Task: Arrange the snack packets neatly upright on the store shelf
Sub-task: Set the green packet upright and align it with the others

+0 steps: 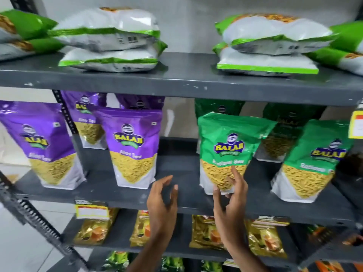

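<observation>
Now your right hand (pixel 230 195) has its fingers spread, touching the low front of the green plastic snack pouch with yellow sticks showing (pixel 225 152), which stands on the dark grey metal middle shelf (pixel 125 199). Your left hand (pixel 164 195), at 9 o'clock from it, is open and holds nothing. The pouch looks light, puffy and a bit slippery, and what's inside may crush, so hold both sides gently. At 9 o'clock stands a purple pouch with the same yellow sticks (pixel 133 148), also upright.
</observation>
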`<state>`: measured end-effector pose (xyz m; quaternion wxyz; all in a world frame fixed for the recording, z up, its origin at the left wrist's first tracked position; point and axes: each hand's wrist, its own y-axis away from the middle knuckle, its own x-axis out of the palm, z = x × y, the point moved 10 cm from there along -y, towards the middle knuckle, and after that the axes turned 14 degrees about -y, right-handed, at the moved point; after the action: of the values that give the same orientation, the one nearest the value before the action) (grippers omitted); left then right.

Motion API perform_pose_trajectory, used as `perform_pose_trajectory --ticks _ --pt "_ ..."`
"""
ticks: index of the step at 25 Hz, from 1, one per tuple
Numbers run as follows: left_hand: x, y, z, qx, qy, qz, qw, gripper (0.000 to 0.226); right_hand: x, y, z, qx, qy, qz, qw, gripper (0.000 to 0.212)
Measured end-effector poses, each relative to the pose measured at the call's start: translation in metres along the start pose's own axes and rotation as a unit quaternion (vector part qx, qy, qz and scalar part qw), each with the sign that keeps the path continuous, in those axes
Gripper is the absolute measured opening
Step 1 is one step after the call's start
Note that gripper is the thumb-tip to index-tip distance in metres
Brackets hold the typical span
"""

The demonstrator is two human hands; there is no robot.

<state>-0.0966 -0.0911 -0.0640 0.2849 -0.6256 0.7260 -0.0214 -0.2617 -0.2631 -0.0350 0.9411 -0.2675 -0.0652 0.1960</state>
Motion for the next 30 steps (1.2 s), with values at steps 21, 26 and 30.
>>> perform_pose_trajectory --ticks 21,26,30 --pt "-0.098 -0.137 0.157 -0.132 0.0 0.116 0.984 0.049 0.271 0.068 -0.032 0.261 -0.004 0.156 0.953 0.072" --pt "-0.094 -0.136 0.151 -0.093 -0.044 0.175 0.979 0.057 0.275 0.075 -0.031 0.284 0.001 0.179 0.942 0.082" --pt "-0.108 -0.104 0.134 -0.069 -0.101 0.194 0.973 0.073 0.26 0.085 -0.002 0.234 0.073 0.215 0.945 0.088"
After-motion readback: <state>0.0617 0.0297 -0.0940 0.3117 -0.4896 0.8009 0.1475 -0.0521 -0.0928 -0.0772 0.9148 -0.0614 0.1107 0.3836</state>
